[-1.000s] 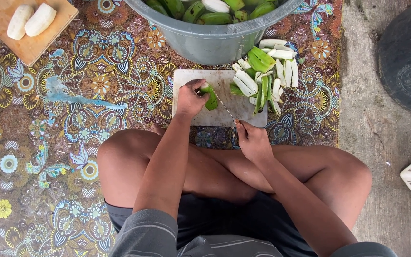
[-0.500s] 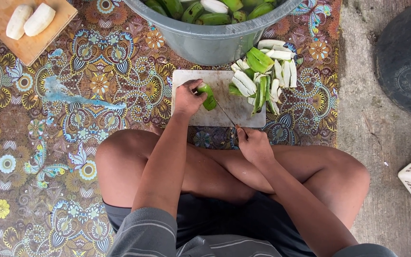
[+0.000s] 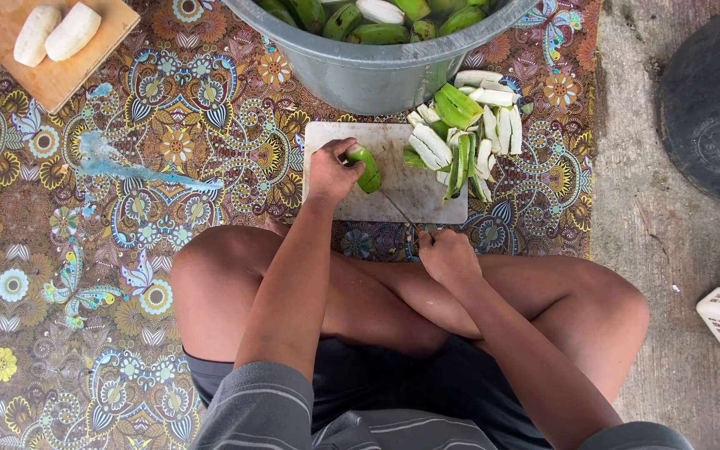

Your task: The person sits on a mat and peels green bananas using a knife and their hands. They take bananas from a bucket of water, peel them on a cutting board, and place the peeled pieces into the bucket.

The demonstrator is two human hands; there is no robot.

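A green banana (image 3: 367, 167) lies on the left part of a white cutting board (image 3: 427, 204), pinned there by the left hand (image 3: 331, 173), whose fingers curl over its near end and grip it. The right hand (image 3: 446, 254) sits below and to the right of the banana, just off the board's near edge above the crossed legs, closed around the handle of a knife (image 3: 400, 210); the thin blade slants up and left across the board so that its tip reaches the banana beside the left hand. On the board's right side and spilling onto the mat lies a heap of green peels and pale peeled pieces (image 3: 466, 125), near the banana but apart from both hands. Just beyond the board stands a grey plastic tub (image 3: 377, 75) filled with more green bananas. Everything rests on a patterned floor mat (image 3: 85, 250) with flowers and butterflies. In the upper left corner a wooden board (image 3: 10, 33) carries two peeled white bananas (image 3: 53, 33), well apart from the hands. To the right of the mat is bare concrete floor (image 3: 660, 250).
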